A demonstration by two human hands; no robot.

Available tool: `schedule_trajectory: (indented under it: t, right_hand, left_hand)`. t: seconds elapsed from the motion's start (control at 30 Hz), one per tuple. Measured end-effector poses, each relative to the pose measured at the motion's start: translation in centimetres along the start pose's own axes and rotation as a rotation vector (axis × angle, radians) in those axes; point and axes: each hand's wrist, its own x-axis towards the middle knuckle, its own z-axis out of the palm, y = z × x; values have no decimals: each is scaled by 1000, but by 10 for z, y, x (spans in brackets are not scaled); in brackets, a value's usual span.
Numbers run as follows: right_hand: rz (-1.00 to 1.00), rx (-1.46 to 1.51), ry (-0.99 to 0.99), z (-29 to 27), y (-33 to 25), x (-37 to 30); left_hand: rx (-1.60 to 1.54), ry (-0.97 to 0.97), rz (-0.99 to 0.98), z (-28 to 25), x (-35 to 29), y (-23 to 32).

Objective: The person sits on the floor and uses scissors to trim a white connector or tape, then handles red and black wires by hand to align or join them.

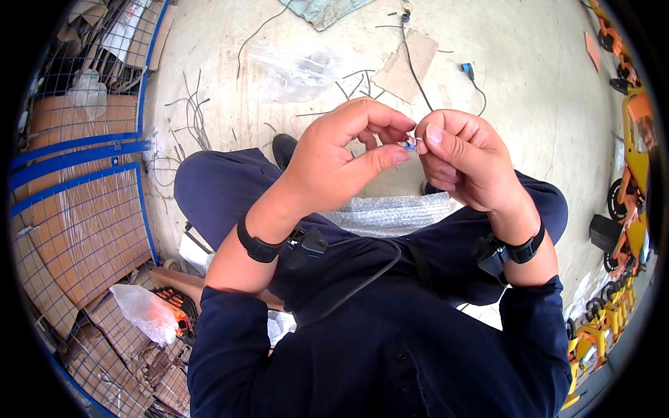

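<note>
My left hand [338,157] and my right hand [470,157] meet fingertip to fingertip above my lap. Between them are thin wire ends [419,138] and a small blue piece [410,145], too small to name for certain. The left thumb and forefinger close round the blue piece. My right thumb presses a wire end against the curled forefinger. A black cable [416,76] runs over the floor from a dark plug [405,15] to behind my right hand; where it goes from there is hidden.
Bubble wrap [394,214] lies between my legs. On the floor are a cardboard piece [408,64], clear plastic [296,73], cable offcuts [195,115] and a blue connector [467,68]. Blue mesh cages [83,148] stand left; yellow and orange wheeled machines [631,188] line the right.
</note>
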Motion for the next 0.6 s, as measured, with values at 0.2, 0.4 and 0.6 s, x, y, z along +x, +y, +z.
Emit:
schedule_trajectory:
  t: [0.2, 0.4, 0.6]
  right_hand:
    - [-302, -425, 243, 4, 11, 5]
    - [-786, -1239, 202, -3, 2, 10]
    - [-634, -1216, 115, -2, 3, 6]
  left_hand:
    - [-35, 48, -28, 0, -1, 0]
    - [-60, 13, -360, -5, -3, 21]
    - [-127, 30, -320, -11, -4, 14]
